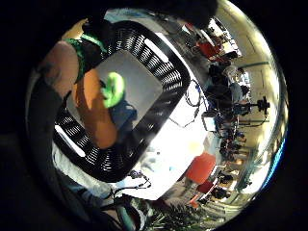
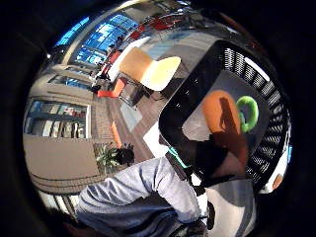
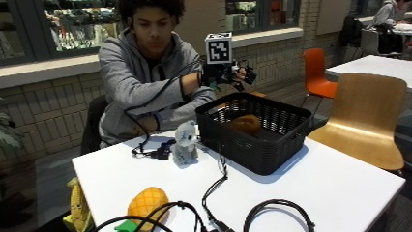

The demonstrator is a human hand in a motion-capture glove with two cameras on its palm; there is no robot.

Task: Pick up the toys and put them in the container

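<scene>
I see the orange toy [image 3: 245, 123], a rounded carrot-like shape with a bright green tip [image 1: 113, 89], lying on the floor of the black basket [image 3: 270, 147], its long axis along the basket floor. My grip [image 3: 235, 75] hovers above the basket rim; I cannot tell how its fingers stand. On the worktop [image 3: 334, 188] a grey plush toy [image 3: 185, 144] stands just beside the basket, a pineapple toy [image 3: 147, 203] lies nearer the edge, cables around them.

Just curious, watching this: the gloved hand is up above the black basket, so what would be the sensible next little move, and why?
Probably swing the right hand away from the black basket and down toward the grey plush toy beside it. The hand seems to hold nothing, an orange toy already lies in the basket, and the grey one is the nearest toy left on the table.
</scene>
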